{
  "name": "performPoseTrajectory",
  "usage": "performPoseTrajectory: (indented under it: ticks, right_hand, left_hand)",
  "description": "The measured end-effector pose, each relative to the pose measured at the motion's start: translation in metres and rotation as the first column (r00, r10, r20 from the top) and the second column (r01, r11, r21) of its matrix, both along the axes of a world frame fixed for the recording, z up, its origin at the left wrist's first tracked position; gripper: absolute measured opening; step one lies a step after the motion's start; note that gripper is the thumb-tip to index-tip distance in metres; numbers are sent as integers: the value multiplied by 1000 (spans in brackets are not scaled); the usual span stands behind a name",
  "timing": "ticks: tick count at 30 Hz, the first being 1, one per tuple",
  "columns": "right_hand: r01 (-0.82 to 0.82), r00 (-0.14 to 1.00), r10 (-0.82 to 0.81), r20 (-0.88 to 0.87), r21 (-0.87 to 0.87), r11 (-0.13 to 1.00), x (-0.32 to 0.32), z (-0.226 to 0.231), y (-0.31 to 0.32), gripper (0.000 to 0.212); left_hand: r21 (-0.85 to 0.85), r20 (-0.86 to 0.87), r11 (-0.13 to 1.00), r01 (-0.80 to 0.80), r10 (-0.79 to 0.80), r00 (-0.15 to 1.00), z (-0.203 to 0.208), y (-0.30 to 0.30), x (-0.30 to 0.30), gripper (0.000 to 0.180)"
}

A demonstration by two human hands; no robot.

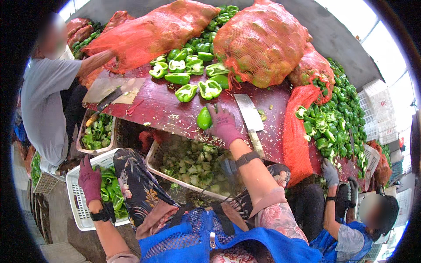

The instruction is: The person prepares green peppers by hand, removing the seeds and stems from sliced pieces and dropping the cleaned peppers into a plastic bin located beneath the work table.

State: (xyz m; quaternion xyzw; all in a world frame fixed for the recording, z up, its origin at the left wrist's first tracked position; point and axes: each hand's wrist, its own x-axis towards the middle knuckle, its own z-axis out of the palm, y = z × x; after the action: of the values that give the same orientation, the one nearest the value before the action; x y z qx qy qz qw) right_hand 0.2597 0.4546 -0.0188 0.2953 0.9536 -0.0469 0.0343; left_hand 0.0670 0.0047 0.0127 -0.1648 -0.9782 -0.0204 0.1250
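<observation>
Blue mesh apron [228, 241] fills the lower edge, with floral trousers [136, 184] above it. Both hands wear maroon gloves and are well apart. Her right hand [223, 125] reaches onto the red table [162, 111], fingers closed on a green pepper [204, 118] at the table's near edge. Just beside it lies a cleaver [250, 114], untouched. Her left hand [90, 179] hangs loosely curled, holding nothing, over a white crate [76, 201] of cut pepper. Below the table edge, a tray [153, 160] holds pale cores. Halved peppers [188, 74] lie between red net sacks [263, 41]. Two other people work at either side.
</observation>
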Motion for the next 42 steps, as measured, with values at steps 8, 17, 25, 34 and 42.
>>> performPoseTrajectory:
  ticks: [8,17,25,34,42]
  right_hand:
    - [-328,591,-564,-577,-811,485,1,-44,37,73]
    - [-516,589,-781,-205,-840,-168,36,-25,-83,44]
    - [-372,713,0,-701,-378,848,66,5,-84,64]
    - [-481,851,413,-324,-165,861,56,27,-108,86]
    - [-563,749,575,-330,141,814,56,38,-113,72]
  left_hand:
    - [689,-59,646,328,-401,914,29,106,50,55]
    - [585,213,43,-810,-972,103,-56,232,138,44]
    - [842,428,249,-479,-848,312,-55,214,110,35]
    - [818,564,575,-6,-799,207,-42,204,95,36]
    - [824,563,567,-22,-821,-95,-42,197,94,43]
